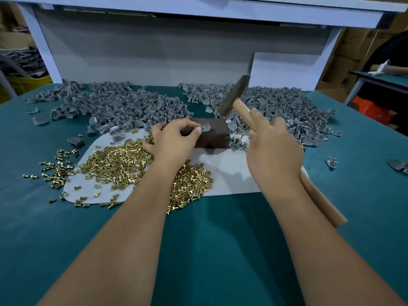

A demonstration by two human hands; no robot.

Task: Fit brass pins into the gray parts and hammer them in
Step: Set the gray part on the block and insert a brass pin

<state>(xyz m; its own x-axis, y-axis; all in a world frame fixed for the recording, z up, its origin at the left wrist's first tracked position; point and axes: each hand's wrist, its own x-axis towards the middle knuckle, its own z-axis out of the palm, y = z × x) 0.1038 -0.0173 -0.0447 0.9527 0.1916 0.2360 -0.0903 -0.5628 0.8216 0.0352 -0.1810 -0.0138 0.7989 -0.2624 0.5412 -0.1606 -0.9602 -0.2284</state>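
Observation:
A dark metal block (pixel 215 138) stands on a white sheet (pixel 223 173) in the middle of the table. On its top lies a gray part (pixel 205 127) with a brass pin standing in it. My left hand (pixel 174 140) pinches that part at its left edge. My right hand (pixel 272 146) grips the wooden handle of a hammer (pixel 234 95), whose dark head is raised above and behind the block. The handle's end sticks out behind my right wrist. A heap of loose brass pins (pixel 123 160) covers the sheet to the left, under my left forearm.
Large heaps of gray parts lie at the back left (pixel 114 107) and back right (pixel 287 107) of the green table (pixel 209 250). A white panel (pixel 154 51) closes the back. Stray parts lie at the right edge (pixel 331 162). Another person's arm shows at far right (pixel 395 69).

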